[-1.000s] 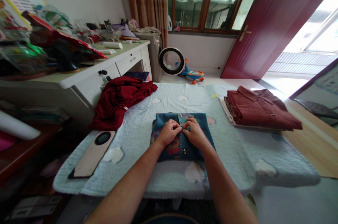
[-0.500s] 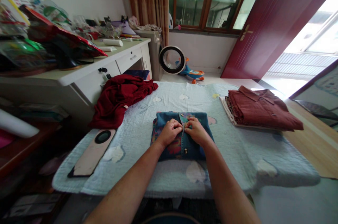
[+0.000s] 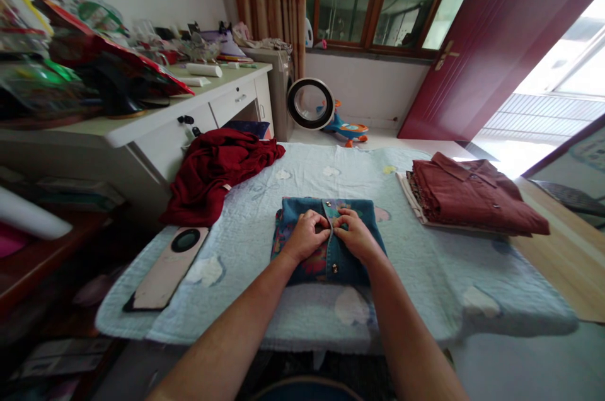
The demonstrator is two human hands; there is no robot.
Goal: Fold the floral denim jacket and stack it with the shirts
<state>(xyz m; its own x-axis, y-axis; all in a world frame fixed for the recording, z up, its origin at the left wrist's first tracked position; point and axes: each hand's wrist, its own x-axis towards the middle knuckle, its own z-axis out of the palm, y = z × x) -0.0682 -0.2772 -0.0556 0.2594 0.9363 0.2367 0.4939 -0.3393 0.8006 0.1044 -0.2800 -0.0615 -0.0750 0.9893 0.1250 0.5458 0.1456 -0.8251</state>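
A folded blue denim garment [image 3: 352, 262] with a reddish floral pattern lies flat in front of me, its button strip running down the middle. Two metal buttons show, one near the top edge and one lower down. My left hand [image 3: 309, 237] pinches the strip's edge from the left, and my right hand [image 3: 353, 234] pinches it from the right. The fingertips almost meet between the two buttons, where the strip is slightly raised. Whatever lies right under the fingertips is hidden.
A crumpled dark red garment [image 3: 212, 174] lies at the table's left, behind a pinkish phone-like slab [image 3: 165, 272]. A stack of folded clothes [image 3: 472, 196] with a rust-coloured shirt on top sits right. A pale blue cloth [image 3: 416, 281] covers the table; a cluttered desk [image 3: 165, 108] stands left.
Both hands stay on the button strip; the fingertips have drawn a little closer together and the strip's edge bends up between them. The whole view has shifted slightly.
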